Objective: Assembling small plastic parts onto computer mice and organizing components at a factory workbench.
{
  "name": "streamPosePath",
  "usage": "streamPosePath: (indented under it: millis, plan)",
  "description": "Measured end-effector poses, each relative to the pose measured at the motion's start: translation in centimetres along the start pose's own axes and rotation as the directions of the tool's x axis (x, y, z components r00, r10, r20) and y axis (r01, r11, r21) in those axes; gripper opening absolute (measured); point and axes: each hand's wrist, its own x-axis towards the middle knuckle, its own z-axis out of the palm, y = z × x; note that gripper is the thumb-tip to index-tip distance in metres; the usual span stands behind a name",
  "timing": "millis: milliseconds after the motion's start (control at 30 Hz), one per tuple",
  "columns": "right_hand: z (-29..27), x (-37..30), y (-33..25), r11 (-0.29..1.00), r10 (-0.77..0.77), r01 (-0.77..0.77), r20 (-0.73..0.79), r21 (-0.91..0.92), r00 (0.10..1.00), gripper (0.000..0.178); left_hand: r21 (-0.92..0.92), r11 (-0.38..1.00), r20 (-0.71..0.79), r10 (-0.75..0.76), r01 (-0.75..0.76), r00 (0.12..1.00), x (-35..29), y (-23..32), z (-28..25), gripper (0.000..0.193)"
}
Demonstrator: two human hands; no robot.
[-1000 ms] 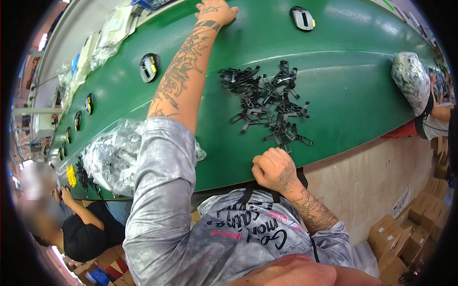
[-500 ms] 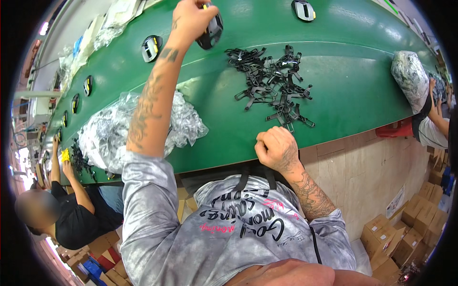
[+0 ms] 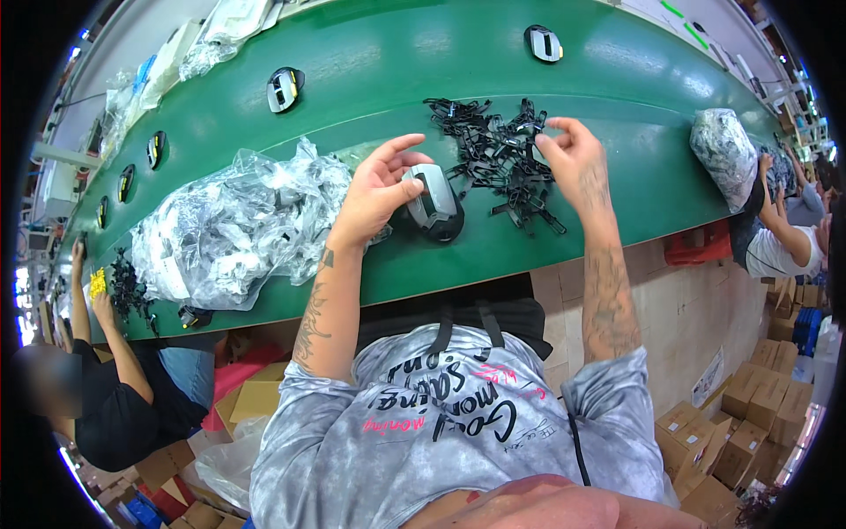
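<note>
My left hand (image 3: 381, 192) holds a rounded grey-and-black device (image 3: 434, 204), shaped like a computer mouse with a dark slot in its grey top. The thumb rests on the grey top, while the other fingers are partly bent behind it. It is tilted just above the green table, left of a loose pile of black plastic clip-like parts (image 3: 493, 154). At the right edge of that pile is my right hand (image 3: 577, 163), thumb and forefinger apart, with nothing visible between them.
A large clear plastic bag (image 3: 238, 229) lies on the green table (image 3: 643, 176) at left. Similar devices stand farther back, one (image 3: 284, 90) left and another (image 3: 544, 42) right. A co-worker (image 3: 132, 388) sits at left; another bag (image 3: 724, 159) is at far right. Cardboard boxes (image 3: 758, 397) stand below.
My left hand has come back from the far side of the table, bringing the device near me. My right hand has moved from the table's front edge to the clip pile, its fist loosened.
</note>
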Motion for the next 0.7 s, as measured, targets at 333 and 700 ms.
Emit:
streamPosePath:
  millis: [333, 700]
  plan:
    - [1.3, 6.6, 4.8, 0.992, 0.099, -0.108, 0.135, 0.066, 0.986, 0.034, 0.209, 0.969, 0.258, -0.186, 0.133, 0.948, -0.7, 0.4, -1.8, 0.047]
    - [2.3, -5.1, -2.2, 0.394, -0.206, -0.324, 0.427, 0.860, 0.881, 0.012, -0.396, 0.915, -0.006, -0.091, 0.082, 0.996, -0.1, -0.7, 0.7, 0.059]
